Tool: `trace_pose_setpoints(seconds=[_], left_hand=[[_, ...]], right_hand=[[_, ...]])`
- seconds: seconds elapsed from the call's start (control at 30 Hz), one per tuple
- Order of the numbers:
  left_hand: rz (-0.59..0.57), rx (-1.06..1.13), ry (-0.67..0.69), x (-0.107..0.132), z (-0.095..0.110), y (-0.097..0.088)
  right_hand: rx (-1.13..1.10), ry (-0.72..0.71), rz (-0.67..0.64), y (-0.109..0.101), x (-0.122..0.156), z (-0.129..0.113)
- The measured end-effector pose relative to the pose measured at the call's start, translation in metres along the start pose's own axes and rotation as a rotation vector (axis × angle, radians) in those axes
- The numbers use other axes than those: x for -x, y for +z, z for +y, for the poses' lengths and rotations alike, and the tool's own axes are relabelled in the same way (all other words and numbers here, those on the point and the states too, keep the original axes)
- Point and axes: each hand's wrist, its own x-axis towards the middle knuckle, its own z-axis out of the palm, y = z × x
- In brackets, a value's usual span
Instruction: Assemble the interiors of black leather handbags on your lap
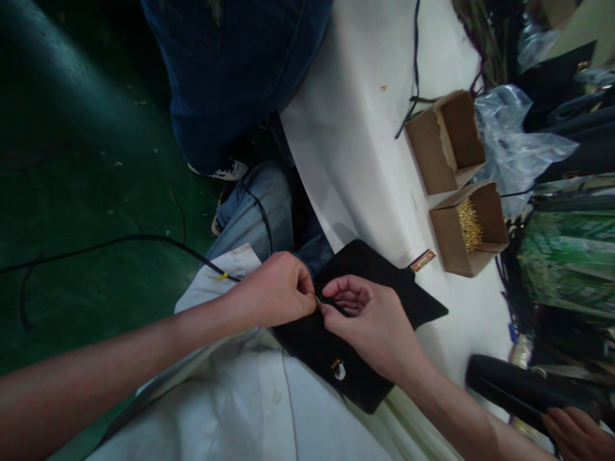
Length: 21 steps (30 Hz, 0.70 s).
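Observation:
A black bag piece (336,358) lies across my lap and over the table's edge, with a small metal fitting (339,369) on its near part and a metal-ended tab (423,260) sticking out on the far side. Above its middle my left hand (281,291) is closed in a pinch; what sits between its fingertips is too small to make out. My right hand (369,320) meets it there, thumb and curled fingers closed on a thin black strap (331,301) bent into a loop. Both sets of fingertips nearly touch.
On the white table (365,160) stand a cardboard box (427,153) and another box (451,237) holding gold-coloured pieces. Clear plastic (519,141) lies behind. A black cord (134,237) with a yellow band runs from the left. Another person's legs (235,70) and a hand (581,432) are nearby.

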Motion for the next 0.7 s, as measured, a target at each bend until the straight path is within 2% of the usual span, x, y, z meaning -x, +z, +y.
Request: trace_pose_setpoints(seconds=[0.37, 0.7], left_hand=[[-0.043, -0.078, 0.108, 0.003, 0.002, -0.012], [-0.064, -0.035, 0.164, 0.000, -0.007, -0.012]], right_hand=[[0.021, -0.103, -0.007, 0.005, -0.007, 0.005], [0.009, -0.110, -0.020, 0.003, -0.004, 0.002]])
